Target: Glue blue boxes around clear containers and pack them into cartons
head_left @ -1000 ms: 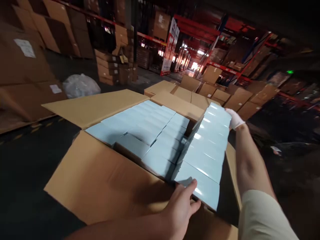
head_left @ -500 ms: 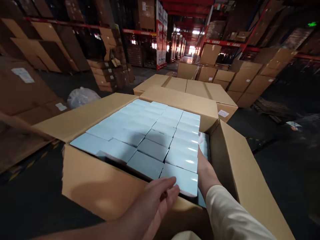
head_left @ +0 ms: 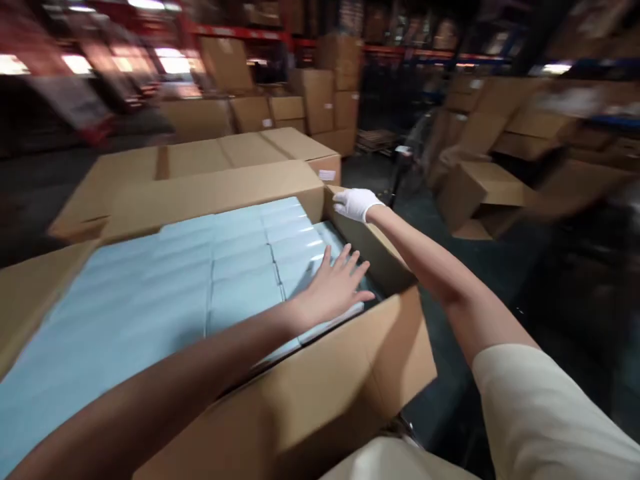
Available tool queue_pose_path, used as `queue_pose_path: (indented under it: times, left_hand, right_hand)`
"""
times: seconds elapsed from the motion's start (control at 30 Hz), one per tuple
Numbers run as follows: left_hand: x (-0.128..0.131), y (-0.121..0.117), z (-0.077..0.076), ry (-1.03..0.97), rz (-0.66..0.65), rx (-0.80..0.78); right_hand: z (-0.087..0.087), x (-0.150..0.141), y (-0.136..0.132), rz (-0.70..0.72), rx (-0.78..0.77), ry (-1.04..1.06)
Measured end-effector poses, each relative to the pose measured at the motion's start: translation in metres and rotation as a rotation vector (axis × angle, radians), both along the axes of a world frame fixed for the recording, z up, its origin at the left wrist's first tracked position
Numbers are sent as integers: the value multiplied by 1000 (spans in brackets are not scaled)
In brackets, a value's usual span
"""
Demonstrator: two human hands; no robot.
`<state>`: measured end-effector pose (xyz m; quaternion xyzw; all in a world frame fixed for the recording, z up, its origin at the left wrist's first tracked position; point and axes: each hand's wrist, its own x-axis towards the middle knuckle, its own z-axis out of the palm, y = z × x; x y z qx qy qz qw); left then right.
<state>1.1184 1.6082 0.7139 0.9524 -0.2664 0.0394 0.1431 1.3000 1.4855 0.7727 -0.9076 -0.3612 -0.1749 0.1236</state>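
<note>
Head view: left grip (head_left: 333, 288) spread, right grip (head_left: 356, 203) unclear; closed carton (head_left: 195, 156) beyond light-blue boxes (head_left: 240, 233).

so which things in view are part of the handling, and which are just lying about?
In the handling:
- left hand, fingers spread over the light-blue boxes
- open carton holding those boxes
- gloved right hand, at that carton's right side

Just about:
- closed carton behind
- stacked cartons
- pallet
- open box on the floor, right

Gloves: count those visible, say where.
1: a white glove on the right grip, at the far right of the open carton. The left grip, over the blue boxes, is bare.
</note>
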Motion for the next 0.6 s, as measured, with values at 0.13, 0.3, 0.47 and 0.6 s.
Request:
queue_pose_path:
  times: [0.13,0.3,0.47,0.6]
  left_hand:
    - [11,-49,12,-132,-147,342]
    - [-42,-176,10,-307,-677,319]
    - [-150,-288,-44,-110,-1117,572]
    - [-231,-359,-114,138,-1307,905]
  right_hand:
    - [-51,-107,-138,-259,386,12]
    - [-162,-334,-236,-838,634,68]
    - [-250,-569,-257,-1414,575,405]
    - [-274,-757,-235,-1803,600,419]
